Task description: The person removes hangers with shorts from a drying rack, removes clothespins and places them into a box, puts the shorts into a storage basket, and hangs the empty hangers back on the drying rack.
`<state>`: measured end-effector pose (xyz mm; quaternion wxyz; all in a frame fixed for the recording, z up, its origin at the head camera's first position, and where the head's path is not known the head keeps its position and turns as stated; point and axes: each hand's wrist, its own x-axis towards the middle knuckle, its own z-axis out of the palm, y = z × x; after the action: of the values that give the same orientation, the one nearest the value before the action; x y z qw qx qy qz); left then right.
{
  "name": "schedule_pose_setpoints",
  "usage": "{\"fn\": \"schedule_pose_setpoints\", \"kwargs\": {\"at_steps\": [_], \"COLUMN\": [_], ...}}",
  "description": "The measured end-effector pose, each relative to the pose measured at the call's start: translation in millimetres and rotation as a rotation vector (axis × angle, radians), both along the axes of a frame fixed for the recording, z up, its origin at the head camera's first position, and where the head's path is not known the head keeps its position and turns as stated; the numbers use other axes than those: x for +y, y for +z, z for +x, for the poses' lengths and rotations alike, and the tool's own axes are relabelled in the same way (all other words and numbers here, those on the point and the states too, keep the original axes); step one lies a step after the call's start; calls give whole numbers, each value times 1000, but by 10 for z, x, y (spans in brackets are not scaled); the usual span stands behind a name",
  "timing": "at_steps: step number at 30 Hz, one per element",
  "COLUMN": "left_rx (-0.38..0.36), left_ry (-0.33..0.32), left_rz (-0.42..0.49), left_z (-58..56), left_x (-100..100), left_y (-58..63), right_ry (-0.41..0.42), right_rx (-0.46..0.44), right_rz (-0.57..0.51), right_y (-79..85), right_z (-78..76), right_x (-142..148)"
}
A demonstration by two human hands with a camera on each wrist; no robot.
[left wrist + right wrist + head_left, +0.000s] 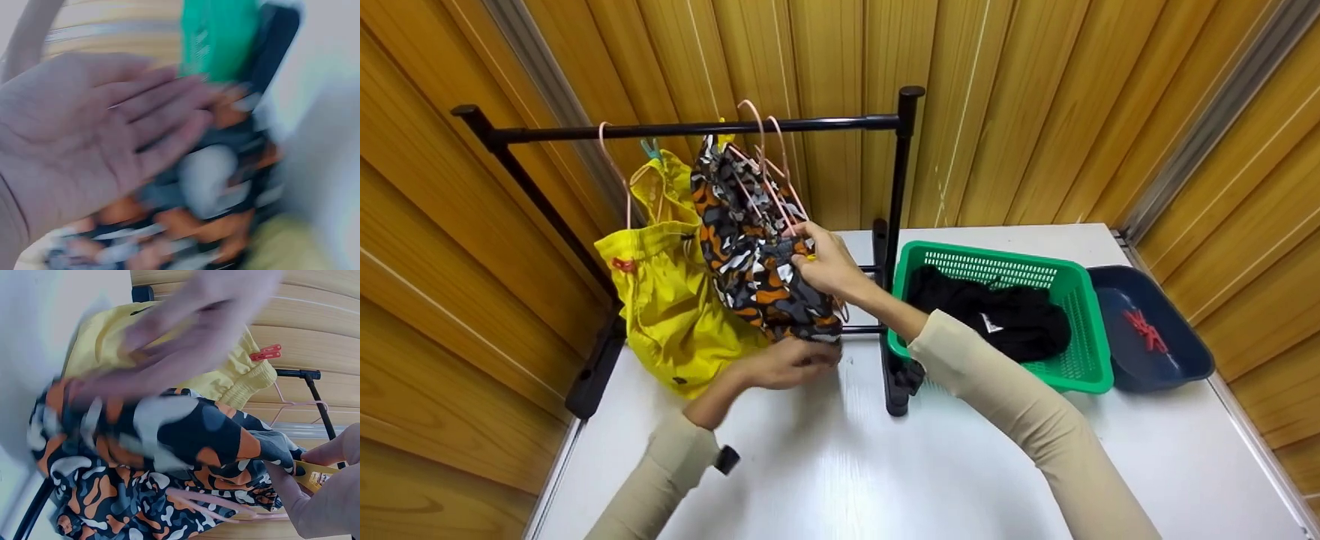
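Camouflage-print shorts in orange, black, grey and white hang from the rack's bar on pink hangers. My right hand pinches their waistband at the near corner, where a yellow clip-like piece shows between thumb and fingers. My left hand is at the lower edge of the shorts, its fingers extended and the palm facing the cloth in the left wrist view; blur hides whether it touches. Yellow shorts hang just left, with a red clothespin at the waistband.
The black garment rack stands before wood-patterned walls. To its right is a green basket holding black clothing. Beside that, a dark blue tray contains red clothespins. A teal clothespin sits behind the yellow shorts' hanger.
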<state>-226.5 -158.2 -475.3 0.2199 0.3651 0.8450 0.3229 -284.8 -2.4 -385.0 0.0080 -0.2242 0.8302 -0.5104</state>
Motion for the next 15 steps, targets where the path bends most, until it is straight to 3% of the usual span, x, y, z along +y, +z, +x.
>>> {"fn": "schedule_pose_setpoints", "kwargs": {"at_steps": [2, 4, 6, 8, 11, 13, 15], "left_rx": [-180, -398, -612, -783, -939, -980, -979], "left_ry": [86, 229, 339, 406, 452, 539, 649], "left_rz": [181, 399, 686, 1005, 1402, 1583, 1694], "left_z": [-31, -52, -76, -104, -178, -228, -293], "left_x": [54, 54, 36, 23, 41, 66, 86], "left_y": [-248, -442, -582, -665, -716, -703, -683], "right_ry": [7, 13, 13, 16, 24, 37, 52], "right_rx": [7, 13, 15, 16, 19, 19, 10], "right_rz": [-7, -20, -31, -28, -16, -1, 5], "right_y": [5, 5, -4, -25, -73, -104, -125], "right_z": [10, 21, 36, 52, 81, 104, 129], "right_x": [23, 54, 94, 137, 193, 218, 238]}}
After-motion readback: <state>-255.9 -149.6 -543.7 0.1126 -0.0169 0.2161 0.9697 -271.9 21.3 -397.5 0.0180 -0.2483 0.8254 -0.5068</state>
